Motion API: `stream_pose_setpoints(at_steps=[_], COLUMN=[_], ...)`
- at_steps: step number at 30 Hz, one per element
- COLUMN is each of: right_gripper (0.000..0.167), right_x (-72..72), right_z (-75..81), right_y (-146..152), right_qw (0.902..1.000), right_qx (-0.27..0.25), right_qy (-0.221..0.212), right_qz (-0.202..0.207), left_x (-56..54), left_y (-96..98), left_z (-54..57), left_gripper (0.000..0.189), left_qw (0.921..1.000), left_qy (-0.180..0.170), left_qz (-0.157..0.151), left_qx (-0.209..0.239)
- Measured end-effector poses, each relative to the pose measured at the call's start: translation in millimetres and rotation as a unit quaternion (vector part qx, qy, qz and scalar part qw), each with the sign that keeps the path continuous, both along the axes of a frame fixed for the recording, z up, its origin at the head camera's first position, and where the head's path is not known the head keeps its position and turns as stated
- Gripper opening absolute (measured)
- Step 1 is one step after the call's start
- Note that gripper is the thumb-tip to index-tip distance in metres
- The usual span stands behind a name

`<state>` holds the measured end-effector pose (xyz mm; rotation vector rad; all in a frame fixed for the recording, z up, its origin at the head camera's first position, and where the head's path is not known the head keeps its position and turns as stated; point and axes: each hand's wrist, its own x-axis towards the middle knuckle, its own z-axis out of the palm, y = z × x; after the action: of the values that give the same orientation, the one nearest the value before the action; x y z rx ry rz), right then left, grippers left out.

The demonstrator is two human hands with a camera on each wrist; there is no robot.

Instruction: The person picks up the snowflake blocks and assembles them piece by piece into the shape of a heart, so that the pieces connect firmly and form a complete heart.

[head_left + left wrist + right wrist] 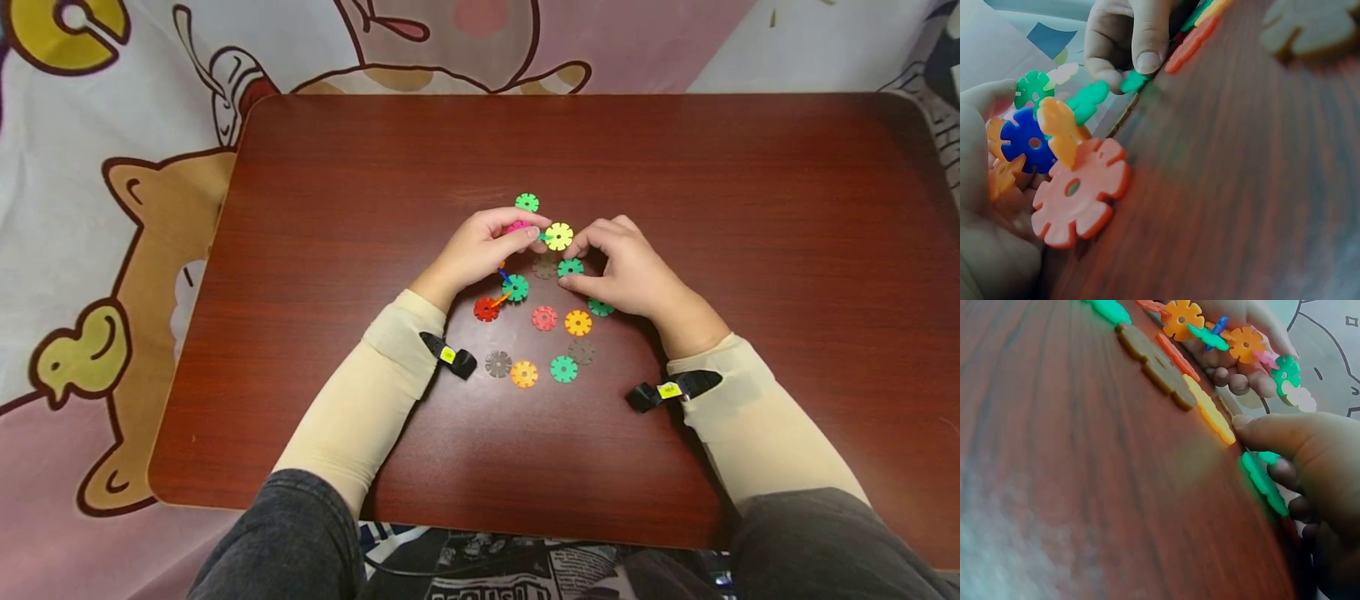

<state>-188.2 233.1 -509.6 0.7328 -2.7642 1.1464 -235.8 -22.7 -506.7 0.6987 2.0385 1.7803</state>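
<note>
My left hand (480,246) holds a chain of slotted flower-shaped plastic discs, clear of the tabletop at its far end. In the left wrist view the chain shows a red disc (1079,194), a blue disc (1025,139) and several others. A pale yellow disc (558,237) forms its far end, joined to a green one. My right hand (630,265) is low over the table, thumb and forefinger at opposite edges of a loose green disc (570,267), pinching it. Its fingers partly hide another green disc (601,307).
Loose discs lie near the hands: a red one (544,318), a yellow one (578,322), an orange one (524,373), a green one (564,369) and greyish-brown ones (498,363). One green disc (527,202) lies beyond the left hand. The brown table (360,158) stands against patterned fabric.
</note>
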Motion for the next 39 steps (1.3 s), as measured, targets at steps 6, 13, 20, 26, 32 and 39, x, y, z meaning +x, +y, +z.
stream_pose_setpoints(at_steps=[6,13,20,26,32,39], right_gripper=[0.028,0.025,0.02,0.017,0.015,0.014], right_x=[4.2,6.7,5.3,4.0,1.5,1.1], right_z=[0.7,0.7,-1.2,-1.7,-5.3,-4.1], right_y=[-4.4,-8.6,-9.4,-11.9,-10.7,-8.8], right_qw=[0.996,0.985,0.9782,0.9671,0.9622,0.9631], right_qx=[-0.065,-0.151,-0.178,-0.223,-0.244,-0.243], right_qy=[0.012,0.049,0.064,0.074,0.093,0.097], right_qz=[-0.06,-0.067,-0.086,-0.097,-0.077,-0.062], left_x=[0.3,0.3,0.5,1.1,0.8,1.2], left_y=[-0.3,-0.2,0.1,1.2,1.0,0.3], left_z=[-0.2,1.4,1.3,2.3,1.4,1.6], left_gripper=[0.028,0.026,0.023,0.022,0.022,0.021], left_qw=[0.9998,0.9999,0.9999,0.9998,0.9999,0.9999], left_qy=[-0.001,0.005,0.002,-0.015,-0.006,-0.003], left_qz=[0.01,0.008,0.01,0.01,0.009,0.013], left_qx=[0.017,0.008,0.005,0.007,0.004,-0.005])
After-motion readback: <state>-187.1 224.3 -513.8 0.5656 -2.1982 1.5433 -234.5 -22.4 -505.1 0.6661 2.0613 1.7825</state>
